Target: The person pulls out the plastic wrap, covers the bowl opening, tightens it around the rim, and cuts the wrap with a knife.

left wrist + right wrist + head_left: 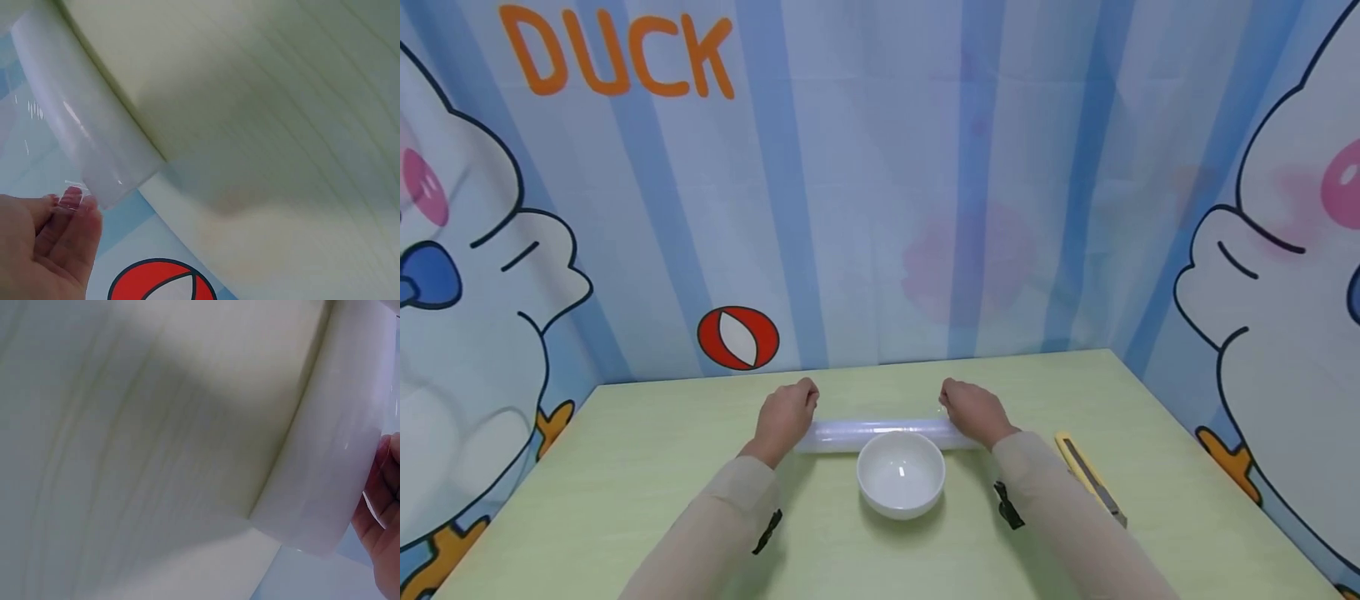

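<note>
A roll of clear plastic wrap (880, 430) lies crosswise on the table, behind a white bowl (901, 507). My left hand (785, 417) is raised at the roll's left end. In the left wrist view its thumb and fingers (87, 215) pinch the transparent loose edge of the wrap beside the roll (87, 112). Over the right end is my right hand (979, 410), its fingers curled. The right wrist view has those fingers (375, 487) gripping the film's edge close along the roll (325, 444); part of this hand is cut off by the frame.
To the right of my right forearm lies a yellow box cutter (1090, 477), partly behind the sleeve. The pale wood-grain table (625, 500) ends at a striped blue curtain (872, 250) with cartoon ducks on both sides.
</note>
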A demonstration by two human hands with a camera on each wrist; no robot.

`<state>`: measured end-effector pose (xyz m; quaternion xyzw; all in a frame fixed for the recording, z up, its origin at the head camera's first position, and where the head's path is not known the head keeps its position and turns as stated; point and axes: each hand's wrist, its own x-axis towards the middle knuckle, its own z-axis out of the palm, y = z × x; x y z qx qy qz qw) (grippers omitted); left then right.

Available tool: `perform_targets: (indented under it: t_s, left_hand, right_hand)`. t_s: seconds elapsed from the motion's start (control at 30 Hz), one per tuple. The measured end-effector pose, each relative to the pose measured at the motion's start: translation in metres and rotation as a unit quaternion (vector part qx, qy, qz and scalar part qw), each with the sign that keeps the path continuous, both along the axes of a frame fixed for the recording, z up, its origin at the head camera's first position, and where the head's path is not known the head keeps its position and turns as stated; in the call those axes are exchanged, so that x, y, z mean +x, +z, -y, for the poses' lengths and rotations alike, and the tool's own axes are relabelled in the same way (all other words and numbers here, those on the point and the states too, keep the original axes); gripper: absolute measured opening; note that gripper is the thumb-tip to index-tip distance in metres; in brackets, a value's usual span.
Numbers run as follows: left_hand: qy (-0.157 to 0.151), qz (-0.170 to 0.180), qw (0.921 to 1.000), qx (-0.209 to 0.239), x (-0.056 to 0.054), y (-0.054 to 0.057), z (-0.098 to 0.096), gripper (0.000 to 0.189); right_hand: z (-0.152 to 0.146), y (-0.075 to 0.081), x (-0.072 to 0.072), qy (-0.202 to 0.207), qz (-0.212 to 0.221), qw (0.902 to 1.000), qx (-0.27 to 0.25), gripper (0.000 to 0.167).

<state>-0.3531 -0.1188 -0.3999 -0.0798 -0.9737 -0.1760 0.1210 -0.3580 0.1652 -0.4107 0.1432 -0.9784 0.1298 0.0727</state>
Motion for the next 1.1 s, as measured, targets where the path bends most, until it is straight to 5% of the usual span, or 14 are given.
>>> perform_targets:
  t_s: [0.17,0.27,0.33,0.43,0.53,0.7,0.87,1.0,1.1]
  left_hand:
    - [0.022,0.018,0.9993,0.022,-0.002,0.002,-0.001,0.011]
    - [0.015,0.043,0.9956,0.082,-0.002,0.001,0.000,0.011]
    - [0.005,0.072,0.9852,0.156,-0.003,0.002,0.001,0.012]
    - [-0.005,0.113,0.9561,0.270,-0.005,0.006,0.003,0.011]
    - [-0.007,0.125,0.9444,0.304,-0.005,0.011,0.004,0.013]
    - [-0.032,0.127,0.9655,0.225,-0.004,0.016,0.006,0.017]
    - [-0.075,0.120,0.9864,0.083,-0.005,0.019,0.004,0.032]
    - [-0.096,0.073,0.9926,-0.013,-0.003,0.019,-0.001,0.027]
    - [-0.098,0.042,0.9937,-0.034,-0.001,0.018,-0.002,0.016]
  right_hand:
    - [0.004,0.005,-0.003,-0.004,0.016,0.9998,0.010,0.012]
    - [0.004,0.006,-0.003,0.002,0.020,0.9997,0.015,0.012]
    - [0.004,0.008,-0.002,0.006,0.026,0.9995,0.013,0.012]
    - [0.002,0.011,0.000,0.014,0.042,0.9990,-0.012,0.013]
    - [0.001,0.011,0.001,0.028,0.048,0.9972,-0.050,0.014]
    - [0.000,0.010,0.000,0.040,0.065,0.9931,-0.090,0.013]
    - [-0.003,0.014,-0.001,0.047,0.080,0.9933,-0.068,0.018]
    - [-0.004,0.019,0.002,0.066,0.068,0.9952,-0.024,0.014]
    - [-0.007,0.024,0.008,0.069,0.062,0.9957,0.001,0.009]
